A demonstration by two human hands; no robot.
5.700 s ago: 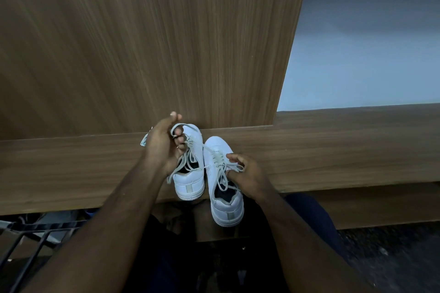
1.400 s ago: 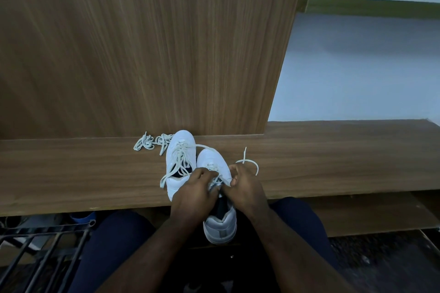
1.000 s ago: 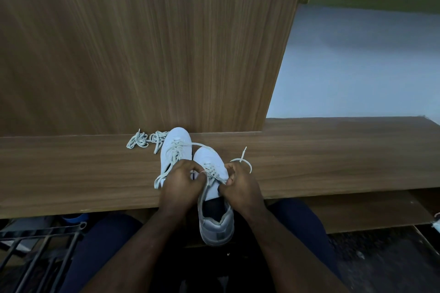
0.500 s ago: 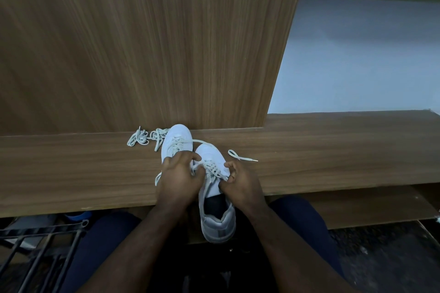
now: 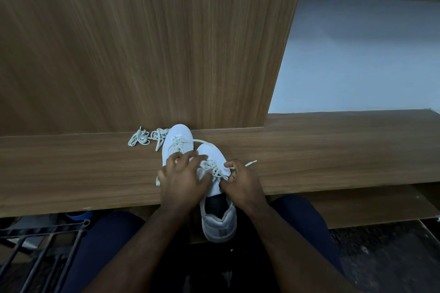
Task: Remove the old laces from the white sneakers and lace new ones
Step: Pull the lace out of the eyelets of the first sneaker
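Note:
Two white sneakers stand side by side on a wooden ledge [image 5: 333, 150], toes toward the wall panel. The left sneaker [image 5: 177, 141] sits farther back; the right sneaker [image 5: 219, 219] overhangs the ledge's front edge with its heel toward me. My left hand [image 5: 183, 181] lies over both shoes, fingers spread across the right sneaker's toe and laces. My right hand [image 5: 240, 182] pinches the right sneaker's lace [image 5: 214, 169] at the eyelets. One lace end [image 5: 250, 163] sticks out to the right. A bundle of loose laces [image 5: 148, 137] lies left of the shoes.
A tall wood panel [image 5: 142, 43] rises directly behind the shoes. A pale wall [image 5: 357, 54] shows at the right. A black wire rack [image 5: 35, 245] stands at lower left under the ledge. My knees in dark trousers [image 5: 304, 211] sit below the ledge.
My left hand has spread its fingers forward over the right sneaker's toe. The free lace end has dropped flatter on the ledge. My right hand keeps its pinch at the eyelets.

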